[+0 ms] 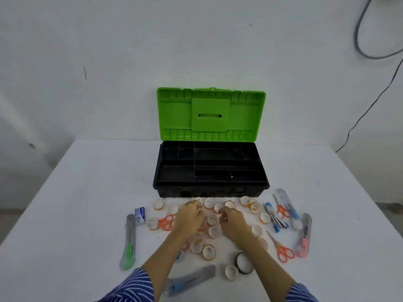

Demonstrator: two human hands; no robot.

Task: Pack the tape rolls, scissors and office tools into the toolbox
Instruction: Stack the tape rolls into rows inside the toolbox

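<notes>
My left hand [189,216] and right hand [233,221], fingers curled, among tape rolls [212,220] before open toolbox [210,188]; grip unclear. Rolls likely light, stiff: pinch by rim.

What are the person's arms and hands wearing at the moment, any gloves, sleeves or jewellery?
Both hands are bare: no gloves show on the left hand or the right hand, and no rings or watch can be made out. The forearms are uncovered. Each arm ends in a dark blue sleeve with thin white stripes, the left sleeve and the right sleeve, at the bottom of the head view.
</notes>
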